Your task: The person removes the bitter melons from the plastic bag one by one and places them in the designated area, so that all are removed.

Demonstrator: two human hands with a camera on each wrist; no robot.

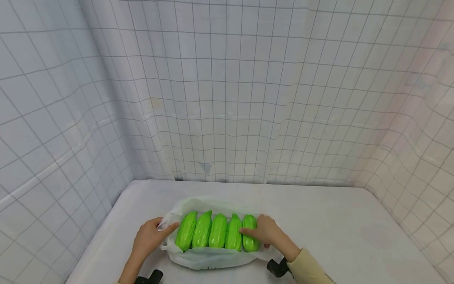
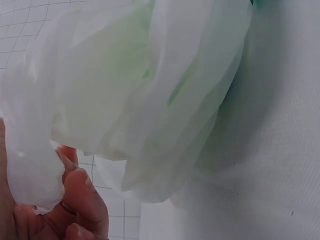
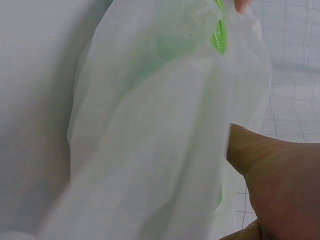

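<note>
Curtain [image 1: 227,98], white with a dark grid, runs round the back and both sides, creased and wavy. Bench [image 1: 354,225] sits below it, white surface, far edge against the curtain's bottom. Bag [image 1: 213,259], thin and whitish, lies on the bench towards the near side, left of middle; mouth spread wide and facing up, near wall sagging in a curve (small dark marks low on it, too tiny to read).

Sleeve [image 1: 310,268], pale yellow, covers the right forearm. Left grip [image 1: 150,236], a bare hand, is at the bag's left end: clamped on the film, fingers curled round the edge, thumb pointing in towards the contents. Right grip [image 1: 267,232], also bare, is at the bag's right end; thumb reaches across the rightmost piece, other fingers partly hidden by film (can't tell whether they pinch it).

Green pieces [image 1: 218,230], five, glossy and long, lie side by side inside the bag in one row, several with narrower far ends. The left wrist view gets them mostly as green tint through film. Black units [image 1: 277,268], one by each wrist, are partly in view.
</note>
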